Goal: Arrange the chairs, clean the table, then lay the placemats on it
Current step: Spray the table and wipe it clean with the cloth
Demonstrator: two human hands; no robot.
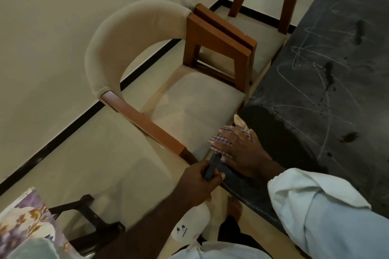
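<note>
We are wiping a large dark table (328,82), its top streaked with pale scribbles and dark smudges that run up and away from our pressing hand. Two beige chairs with brown wooden arms are standing along the table's edge: the near chair (189,99) just beyond that hand, the far chair (259,2) further off behind it. Our right hand (244,151) is lying flat, fingers spread apart, pressing a checked cloth (223,141) onto the table's near corner, so the cloth is pinned under the palm, not pinched. Just beside it, toward us, our left hand (197,178) is curled closed around the dark trigger head of a white spray bottle (189,223), which is hanging below the fist. We judge the cleaning step is under way, with the chairs already lined up. No placemats are showing here. The next move likely calls for sweeping the cloth outward across the marks, spraying where smudges resist.
</note>
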